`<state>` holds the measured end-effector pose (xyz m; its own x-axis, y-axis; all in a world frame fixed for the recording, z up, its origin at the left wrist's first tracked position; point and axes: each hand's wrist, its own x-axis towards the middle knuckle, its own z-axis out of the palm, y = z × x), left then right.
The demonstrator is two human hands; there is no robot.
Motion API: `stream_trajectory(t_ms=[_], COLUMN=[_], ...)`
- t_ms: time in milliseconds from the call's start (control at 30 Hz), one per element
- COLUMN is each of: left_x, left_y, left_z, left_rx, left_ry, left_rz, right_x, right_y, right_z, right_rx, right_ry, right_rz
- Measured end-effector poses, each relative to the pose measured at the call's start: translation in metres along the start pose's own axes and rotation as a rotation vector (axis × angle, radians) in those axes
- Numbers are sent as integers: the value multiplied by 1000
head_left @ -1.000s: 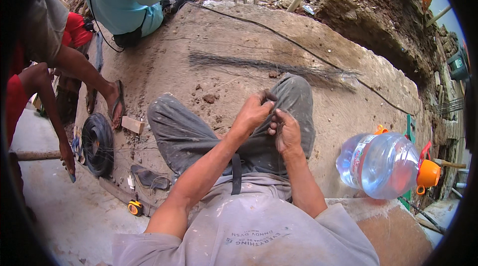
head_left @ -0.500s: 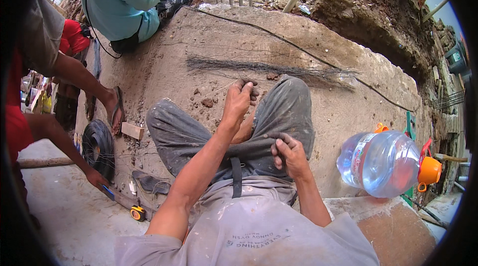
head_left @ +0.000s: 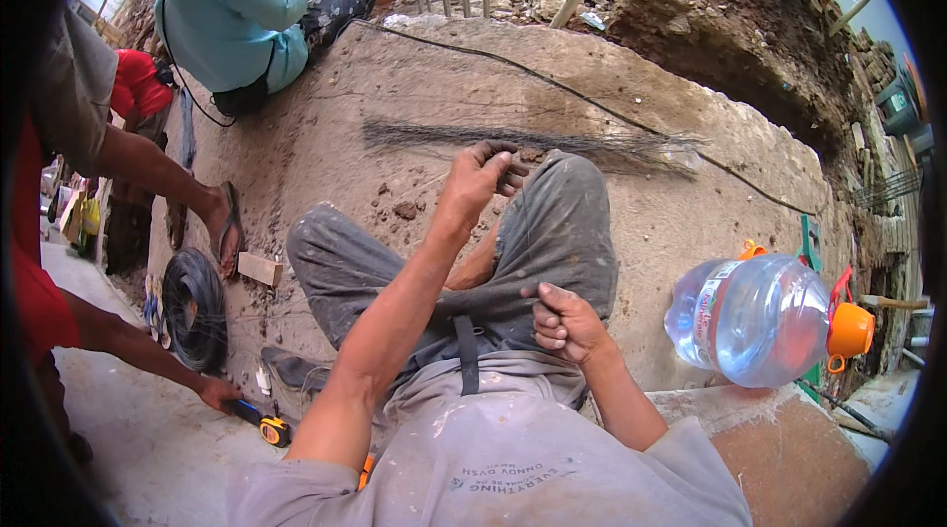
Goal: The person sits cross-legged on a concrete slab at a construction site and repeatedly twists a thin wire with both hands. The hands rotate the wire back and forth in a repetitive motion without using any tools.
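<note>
My left hand [head_left: 483, 178] is raised over my crossed legs, just in front of a bundle of thin dark wires [head_left: 533, 143] lying on the concrete slab [head_left: 681, 231]. Its fingers are bent and pinched together. Lower down, by my lap, my right hand [head_left: 566, 323] is closed, thumb pressed against the curled fingers. A faint thin strand seems to run between the two hands, but it is too fine to make out. Dusty dark trousers [head_left: 562, 221] lie beneath both hands.
A large clear water bottle [head_left: 755, 320] with an orange cap lies at right. At left are a coil of black wire [head_left: 194, 310], a wood block [head_left: 260, 268] and a tape measure [head_left: 275, 430], with a co-worker's hand [head_left: 219, 394] close by. Another person [head_left: 237, 19] sits at far left.
My left hand has lifted slightly away toward the wire bundle; my right hand has dropped a little, its fingers curling tighter. The co-worker's hand has moved right and down, closer to the tape measure.
</note>
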<state>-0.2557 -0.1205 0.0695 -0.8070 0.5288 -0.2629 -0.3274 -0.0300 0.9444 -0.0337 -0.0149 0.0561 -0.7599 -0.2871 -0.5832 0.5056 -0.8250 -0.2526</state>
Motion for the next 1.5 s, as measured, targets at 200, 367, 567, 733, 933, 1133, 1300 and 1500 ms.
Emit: stream_trajectory(t_ms=[200, 367, 567, 733, 933, 1133, 1300, 1500], left_x=[-7, 8, -13, -17, 4, -6, 1, 0], left_y=[-3, -22, -9, -23, -42, -3, 1, -5], left_z=[9, -14, 10, 23, 4, 13, 2, -11], left_rx=[172, -293, 374, 498, 436, 470, 473, 1034], left_ry=[184, 115, 378, 480, 385, 167, -7, -68], left_rz=[31, -187, 217, 387, 196, 74, 159, 420], right_x=[0, 7, 18, 28, 16, 19, 11, 4], right_y=[-9, -8, -2, 10, 17, 2, -3, -13], right_z=[27, 16, 15, 18, 43, 23, 34, 12], right_rx=[-339, -144, -522, -810, -624, -622, -576, -999], right_ry=[184, 331, 566, 575, 471, 438, 412, 468], right_rz=[-239, -452, -509, -745, -659, -531, -602, -772])
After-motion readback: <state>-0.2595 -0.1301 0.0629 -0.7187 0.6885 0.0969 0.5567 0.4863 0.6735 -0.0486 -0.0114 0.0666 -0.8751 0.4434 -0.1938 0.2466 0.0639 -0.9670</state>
